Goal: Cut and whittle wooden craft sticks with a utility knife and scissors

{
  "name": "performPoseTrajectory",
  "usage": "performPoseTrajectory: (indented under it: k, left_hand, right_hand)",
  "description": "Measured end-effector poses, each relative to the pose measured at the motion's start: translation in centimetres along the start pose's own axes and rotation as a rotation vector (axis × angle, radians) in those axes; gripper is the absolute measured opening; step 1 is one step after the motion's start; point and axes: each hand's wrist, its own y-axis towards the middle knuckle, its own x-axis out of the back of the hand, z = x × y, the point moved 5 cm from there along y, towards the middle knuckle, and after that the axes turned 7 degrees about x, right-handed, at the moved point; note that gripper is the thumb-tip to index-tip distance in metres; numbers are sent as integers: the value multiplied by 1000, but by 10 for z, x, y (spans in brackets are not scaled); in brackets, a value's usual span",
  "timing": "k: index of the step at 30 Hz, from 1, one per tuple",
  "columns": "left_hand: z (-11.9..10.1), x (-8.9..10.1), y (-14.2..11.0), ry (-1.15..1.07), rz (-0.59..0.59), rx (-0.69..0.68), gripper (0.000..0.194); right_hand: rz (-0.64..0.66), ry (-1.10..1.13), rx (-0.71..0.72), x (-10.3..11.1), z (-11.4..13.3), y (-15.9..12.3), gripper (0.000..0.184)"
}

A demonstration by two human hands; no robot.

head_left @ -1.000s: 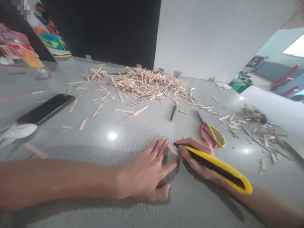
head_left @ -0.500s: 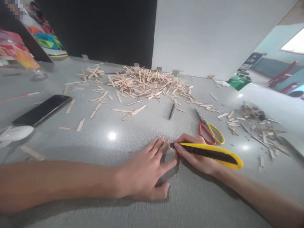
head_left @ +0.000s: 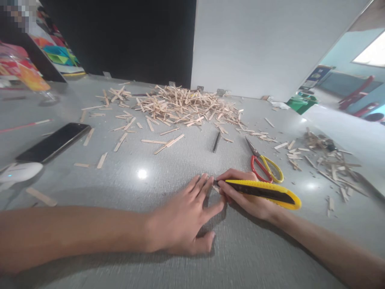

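On grey table [head_left: 90,241]: left hand [head_left: 186,218] pressed flat, fingers spread, pinning small wooden stick piece [head_left: 215,188], mostly hidden. Right hand [head_left: 245,196] gripped yellow utility knife [head_left: 264,192], tip seemingly on piece.

- My left hand [head_left: 183,220] lies palm down, fingers spread and stretched forward, thumb tucked back toward me along the near side.
- My left forearm runs in from the left edge, bare, nearly level across the view.
- My right hand [head_left: 243,196] is curled closed in a pen-like grip, knuckles up, fingertips pointing left and almost meeting my left fingertips.
- My right forearm comes in from the lower right corner, angled up toward the centre.
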Motion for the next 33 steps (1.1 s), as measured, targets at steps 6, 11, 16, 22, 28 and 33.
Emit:
performPoseTrajectory:
  k: [6,11,16,22,28,33]
  left_hand:
    - [1,-1,0,1,-4,-2,75]
    - [1,-2,-1,-9,-5,3,75]
    - [1,-2,0,-7,-4,-5,77]
    - [1,-2,-1,-3,-16,-1,75]
    - [1,-3,-1,-11,-25,-2,74]
    - [2,-3,-2,-13,-35,-13,75]
  right_hand:
    - [-7,-10,10,0,0,0,22]
    - [-5,-11,5,0,0,0,22]
    - [-6,-25,19,1,1,0,21]
    - [-6,-35,34,0,1,0,21]
    - [-24,-83,53,0,1,0,22]
    - [-30,-189,107,0,2,-1,24]
